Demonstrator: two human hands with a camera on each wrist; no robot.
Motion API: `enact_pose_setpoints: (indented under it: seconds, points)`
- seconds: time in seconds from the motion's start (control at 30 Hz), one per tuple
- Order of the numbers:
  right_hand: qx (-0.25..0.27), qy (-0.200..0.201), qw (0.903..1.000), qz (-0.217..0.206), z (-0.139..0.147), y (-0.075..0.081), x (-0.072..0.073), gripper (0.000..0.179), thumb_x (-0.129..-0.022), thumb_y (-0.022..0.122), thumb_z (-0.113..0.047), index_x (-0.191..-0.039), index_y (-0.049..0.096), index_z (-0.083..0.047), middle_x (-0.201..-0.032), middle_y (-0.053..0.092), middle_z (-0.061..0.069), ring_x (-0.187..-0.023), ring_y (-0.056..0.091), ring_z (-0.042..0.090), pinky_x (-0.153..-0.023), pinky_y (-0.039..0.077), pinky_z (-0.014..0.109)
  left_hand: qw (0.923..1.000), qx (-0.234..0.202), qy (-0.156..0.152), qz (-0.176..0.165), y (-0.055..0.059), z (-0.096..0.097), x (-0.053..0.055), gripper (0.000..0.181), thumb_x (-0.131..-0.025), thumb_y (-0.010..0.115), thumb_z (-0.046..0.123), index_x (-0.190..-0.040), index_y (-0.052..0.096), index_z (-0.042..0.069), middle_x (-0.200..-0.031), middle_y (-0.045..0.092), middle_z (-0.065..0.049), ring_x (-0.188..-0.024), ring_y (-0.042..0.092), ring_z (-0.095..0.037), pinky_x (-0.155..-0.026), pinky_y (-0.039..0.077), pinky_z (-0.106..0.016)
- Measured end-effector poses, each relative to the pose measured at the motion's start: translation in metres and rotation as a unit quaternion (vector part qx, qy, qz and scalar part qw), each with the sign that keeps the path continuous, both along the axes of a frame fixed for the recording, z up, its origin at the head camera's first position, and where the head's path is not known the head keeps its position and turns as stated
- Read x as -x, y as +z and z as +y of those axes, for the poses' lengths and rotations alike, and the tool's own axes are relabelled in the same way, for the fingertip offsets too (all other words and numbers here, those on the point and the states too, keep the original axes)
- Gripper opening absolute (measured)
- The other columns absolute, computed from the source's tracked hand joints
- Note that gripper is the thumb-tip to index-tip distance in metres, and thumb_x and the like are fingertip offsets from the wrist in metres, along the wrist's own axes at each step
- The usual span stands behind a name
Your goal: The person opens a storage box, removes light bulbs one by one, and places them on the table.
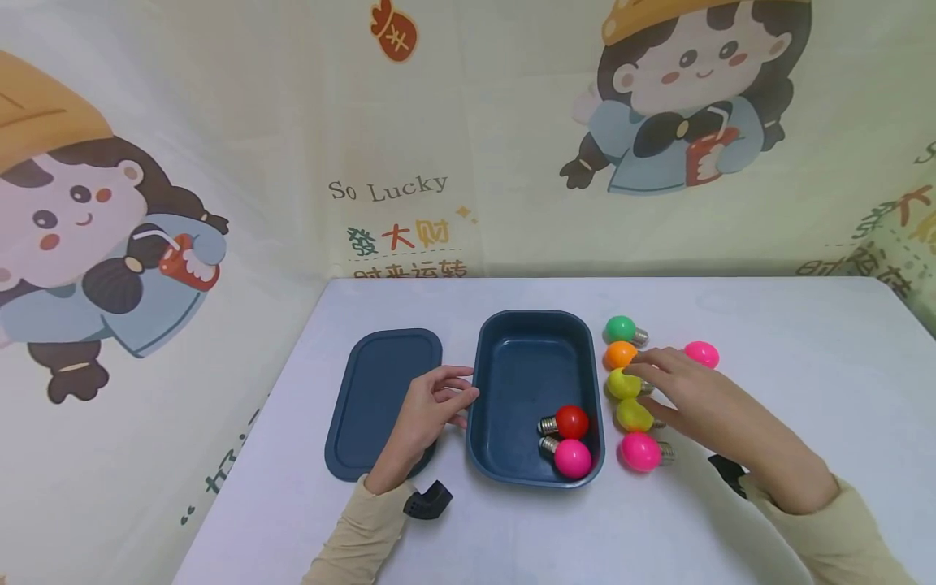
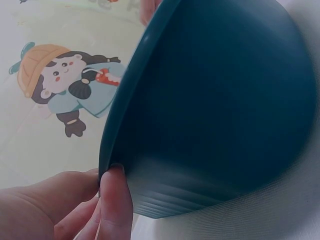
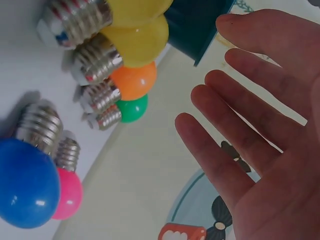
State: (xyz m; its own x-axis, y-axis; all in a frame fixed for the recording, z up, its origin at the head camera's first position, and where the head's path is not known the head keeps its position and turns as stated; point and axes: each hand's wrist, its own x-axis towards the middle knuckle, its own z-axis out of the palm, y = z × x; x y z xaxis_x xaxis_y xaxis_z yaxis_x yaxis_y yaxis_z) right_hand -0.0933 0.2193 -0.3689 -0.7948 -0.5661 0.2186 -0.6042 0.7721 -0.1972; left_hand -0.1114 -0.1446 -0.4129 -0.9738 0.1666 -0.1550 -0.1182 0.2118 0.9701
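Observation:
A dark blue box (image 1: 537,370) stands on the table with a red bulb (image 1: 572,422) and a pink bulb (image 1: 573,459) inside. My left hand (image 1: 431,406) is at its left side; in the left wrist view the thumb and a finger (image 2: 116,200) pinch the rim. My right hand (image 1: 691,394) hovers with spread fingers and holds nothing. Beneath and beside it lies a column of bulbs: green (image 1: 620,328), orange (image 1: 620,354), two yellow (image 1: 633,415) and pink (image 1: 640,452). A blue bulb (image 3: 30,182), hidden in the head view, shows in the right wrist view.
A dark blue lid (image 1: 380,390) lies flat left of the box, partly under my left forearm. Another pink bulb (image 1: 701,353) sits behind my right hand. A printed curtain (image 1: 512,203) hangs past the table's far edge.

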Motion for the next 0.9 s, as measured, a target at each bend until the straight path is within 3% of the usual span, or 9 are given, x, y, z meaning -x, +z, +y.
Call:
enact_pose_setpoints:
  seconds: [0.33,0.7,0.9]
  points:
    - [0.015,0.032,0.9992,0.017,-0.018,-0.003,-0.002,0.055,-0.067,0.092,-0.011,-0.117,0.069,-0.008,-0.112,0.064,0.007,-0.104,0.062,0.023,-0.073,0.062,0.033,1.0,-0.003,-0.001,0.001,0.001,0.001,0.0,0.039,-0.088,0.075,0.01,-0.125,0.065,0.003,-0.101,0.068,-0.016,-0.073,0.066,-0.016,-0.06,0.06,-0.029]
    - [0.009,0.053,0.9986,0.005,-0.039,-0.002,-0.004,0.046,-0.074,0.088,-0.015,-0.116,0.069,-0.008,-0.116,0.065,0.006,-0.107,0.063,0.022,-0.078,0.061,0.032,1.0,0.0,0.0,0.002,0.001,0.001,0.001,0.039,-0.088,0.075,0.011,-0.125,0.065,0.004,-0.101,0.068,-0.016,-0.072,0.066,-0.016,-0.059,0.06,-0.029]
    - [0.013,0.085,0.9961,0.015,-0.051,-0.003,-0.001,0.043,-0.075,0.087,-0.015,-0.113,0.07,-0.007,-0.113,0.065,0.006,-0.102,0.064,0.021,-0.077,0.061,0.033,1.0,0.001,0.001,0.002,0.0,0.0,0.001,0.039,-0.088,0.075,0.012,-0.125,0.065,0.005,-0.101,0.068,-0.015,-0.072,0.066,-0.016,-0.06,0.06,-0.029]
